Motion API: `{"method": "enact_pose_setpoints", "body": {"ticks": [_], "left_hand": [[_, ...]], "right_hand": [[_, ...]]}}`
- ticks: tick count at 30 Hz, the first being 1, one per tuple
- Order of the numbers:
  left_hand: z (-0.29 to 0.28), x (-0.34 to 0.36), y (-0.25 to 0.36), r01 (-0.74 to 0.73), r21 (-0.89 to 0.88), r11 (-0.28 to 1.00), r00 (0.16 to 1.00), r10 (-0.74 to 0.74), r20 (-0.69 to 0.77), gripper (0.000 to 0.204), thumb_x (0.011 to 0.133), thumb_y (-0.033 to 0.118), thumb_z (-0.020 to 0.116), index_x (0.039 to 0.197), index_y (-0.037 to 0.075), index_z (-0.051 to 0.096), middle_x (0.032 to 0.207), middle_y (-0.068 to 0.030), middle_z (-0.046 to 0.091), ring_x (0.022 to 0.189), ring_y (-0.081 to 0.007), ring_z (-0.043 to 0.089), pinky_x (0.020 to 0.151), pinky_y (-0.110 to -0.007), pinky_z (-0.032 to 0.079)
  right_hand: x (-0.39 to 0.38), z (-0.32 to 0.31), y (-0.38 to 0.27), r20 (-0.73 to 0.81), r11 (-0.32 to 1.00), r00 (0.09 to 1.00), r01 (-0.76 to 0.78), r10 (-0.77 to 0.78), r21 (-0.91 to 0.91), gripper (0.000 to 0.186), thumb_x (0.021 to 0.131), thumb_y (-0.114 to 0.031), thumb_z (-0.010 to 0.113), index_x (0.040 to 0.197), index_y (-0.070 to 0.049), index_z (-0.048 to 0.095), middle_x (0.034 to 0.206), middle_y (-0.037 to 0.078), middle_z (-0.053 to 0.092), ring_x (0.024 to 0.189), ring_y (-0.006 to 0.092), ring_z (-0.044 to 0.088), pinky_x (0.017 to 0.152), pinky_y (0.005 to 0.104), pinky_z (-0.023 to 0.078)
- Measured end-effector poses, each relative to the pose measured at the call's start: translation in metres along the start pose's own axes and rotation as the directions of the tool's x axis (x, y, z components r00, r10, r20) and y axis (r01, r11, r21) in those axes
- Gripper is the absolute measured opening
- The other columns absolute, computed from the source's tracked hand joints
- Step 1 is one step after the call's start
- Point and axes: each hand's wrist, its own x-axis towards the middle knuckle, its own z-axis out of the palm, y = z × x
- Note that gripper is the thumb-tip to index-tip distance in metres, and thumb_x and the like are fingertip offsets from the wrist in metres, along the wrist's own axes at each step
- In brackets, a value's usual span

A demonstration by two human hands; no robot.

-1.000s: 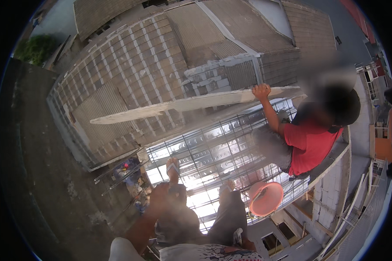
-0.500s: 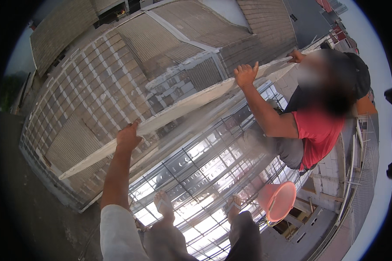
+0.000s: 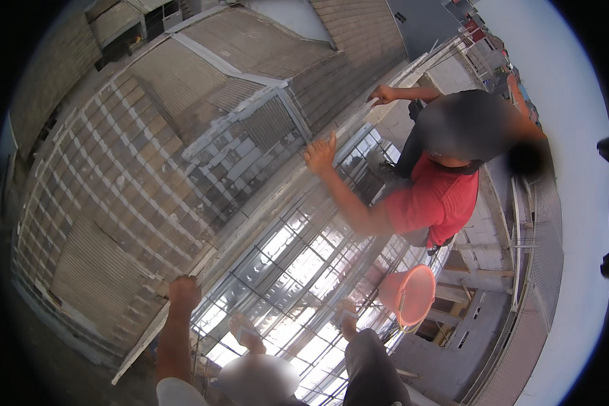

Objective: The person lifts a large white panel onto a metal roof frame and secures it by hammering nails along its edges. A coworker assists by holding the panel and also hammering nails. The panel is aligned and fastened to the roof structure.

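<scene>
My left hand [image 3: 185, 294] is closed on the near end of a long, narrow, pale wooden plank [image 3: 142, 345], which runs diagonally along the outer edge of the rebar grid [image 3: 277, 267]. Farther along that edge is a co-worker in a red shirt [image 3: 430, 196]. One of the co-worker's hands [image 3: 320, 154] rests at the plank line with fingers raised; the other hand [image 3: 384, 95] lies farther up the edge. My right hand is out of view. My sandalled feet [image 3: 245, 333] stand on the grid, over shiny metal decking.
An orange bucket [image 3: 413, 296] stands to the right of my feet. Beyond the plank lies a lower tiled roof [image 3: 122, 183] with pale mortar strips and corrugated sheets. Grey block walls [image 3: 470, 345] and openings drop away at the right. A blurred pale patch hides part of my legs.
My left hand has moved down and nearer with the plank, which now sits lower along the edge. The co-worker and bucket appear farther left as the view shifts.
</scene>
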Motion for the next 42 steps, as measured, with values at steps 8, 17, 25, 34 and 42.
{"method": "enact_pose_setpoints", "body": {"ticks": [8, 17, 25, 34, 42], "left_hand": [[0.013, -0.03, -0.013, 0.03, -0.045, 0.999, 0.999, -0.031, -0.025, 0.018, 0.081, 0.022, 0.066, 0.094, 0.009, 0.071, 0.098, -0.0122, 0.069, 0.096, -0.0288, 0.066, 0.084, -0.04, 0.054], [0.046, -0.02, -0.029, 0.079, -0.03, 0.996, 0.996, -0.078, 0.041, 0.015, 0.08, 0.021, 0.068, 0.091, 0.011, 0.072, 0.098, -0.0096, 0.069, 0.097, -0.0267, 0.067, 0.084, -0.038, 0.054], [0.057, -0.026, -0.048, 0.096, 0.093, 0.991, 0.982, -0.109, 0.153, 0.023, 0.085, 0.026, 0.063, 0.101, 0.011, 0.071, 0.105, -0.0111, 0.068, 0.098, -0.0275, 0.068, 0.083, -0.038, 0.054], [0.083, -0.046, -0.041, 0.22, 0.029, 0.975, 0.959, -0.221, 0.175, 0.019, 0.083, 0.018, 0.062, 0.095, 0.01, 0.074, 0.102, -0.0119, 0.069, 0.099, -0.0265, 0.066, 0.082, -0.038, 0.055], [0.103, -0.035, -0.066, 0.114, 0.008, 0.993, 0.981, -0.114, 0.156, 0.023, 0.076, 0.024, 0.072, 0.092, 0.009, 0.073, 0.091, -0.0133, 0.068, 0.087, -0.0306, 0.069, 0.078, -0.041, 0.055]], "right_hand": [[-0.079, -0.054, -0.024, 0.12, 0.996, 0.992, -0.02, 0.03, -0.085, 0.053, 0.085, -0.044, 0.072, 0.121, -0.006, 0.061, 0.108, 0.018, 0.069, 0.1, 0.0348, 0.067, 0.087, 0.0428, 0.054], [-0.175, -0.124, -0.031, 0.344, 0.961, 0.909, -0.169, 0.237, -0.217, 0.048, 0.086, -0.043, 0.071, 0.118, -0.007, 0.063, 0.106, 0.017, 0.07, 0.099, 0.0357, 0.068, 0.086, 0.0429, 0.054], [-0.123, -0.159, -0.028, 0.498, 0.934, 0.859, 0.076, 0.116, -0.349, 0.044, 0.088, -0.042, 0.071, 0.116, -0.009, 0.065, 0.103, 0.016, 0.071, 0.097, 0.0364, 0.068, 0.086, 0.043, 0.054], [0.248, -0.127, -0.151, -0.146, 0.764, 0.755, 0.6, -0.639, -0.239, 0.027, 0.087, -0.015, 0.067, 0.113, -0.007, 0.067, 0.102, 0.016, 0.067, 0.09, 0.035, 0.067, 0.074, 0.0413, 0.052], [0.339, -0.1, -0.185, 0.31, 0.179, 0.398, 0.816, -0.864, -0.549, 0.06, 0.073, -0.001, 0.075, 0.131, -0.01, 0.06, 0.12, 0.018, 0.064, 0.112, 0.0361, 0.062, 0.099, 0.0409, 0.051]]}}
